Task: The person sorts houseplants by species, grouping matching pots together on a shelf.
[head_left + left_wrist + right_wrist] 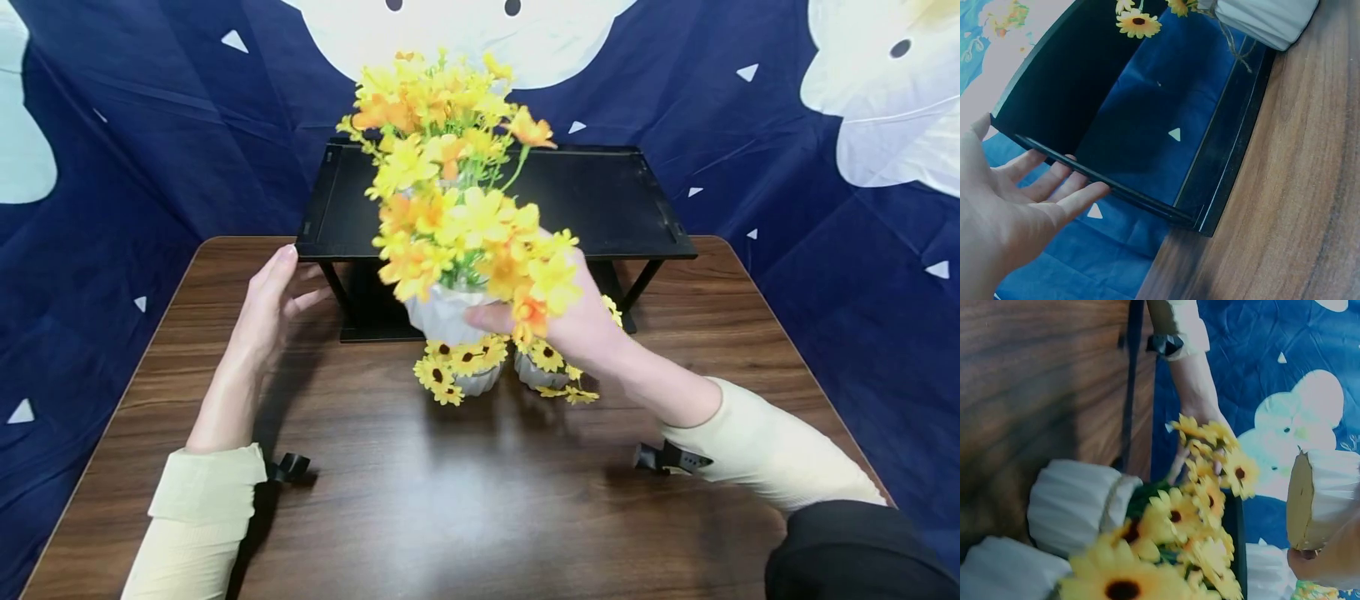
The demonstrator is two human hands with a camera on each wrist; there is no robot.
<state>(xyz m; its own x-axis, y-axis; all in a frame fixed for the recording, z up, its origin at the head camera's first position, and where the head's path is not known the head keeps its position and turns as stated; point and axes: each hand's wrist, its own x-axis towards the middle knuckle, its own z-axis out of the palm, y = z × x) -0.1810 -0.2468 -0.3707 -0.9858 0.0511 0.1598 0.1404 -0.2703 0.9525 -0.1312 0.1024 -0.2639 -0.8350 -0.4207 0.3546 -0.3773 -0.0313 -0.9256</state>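
Note:
My right hand (581,321) grips a white pot (442,315) of yellow and orange flowers (476,225) above the table, before the front edge of a black two-tier shelf (615,200). The pot's flat tan base shows in the right wrist view. My left hand (262,308) is at the shelf's left front corner, its thumb by the top edge and its fingers against the slanted side bar (1104,178). Behind the held pot, more yellow and orange flowers (427,104) rise over the top tier; a second white pot (1266,572) shows there in the right wrist view.
Two white pots (480,383) (534,375) of yellow, dark-centred flowers stand on the brown wooden table (450,500), in front of the shelf's lower tier. Dark blue cloth (187,125) with white shapes hangs behind and at both sides.

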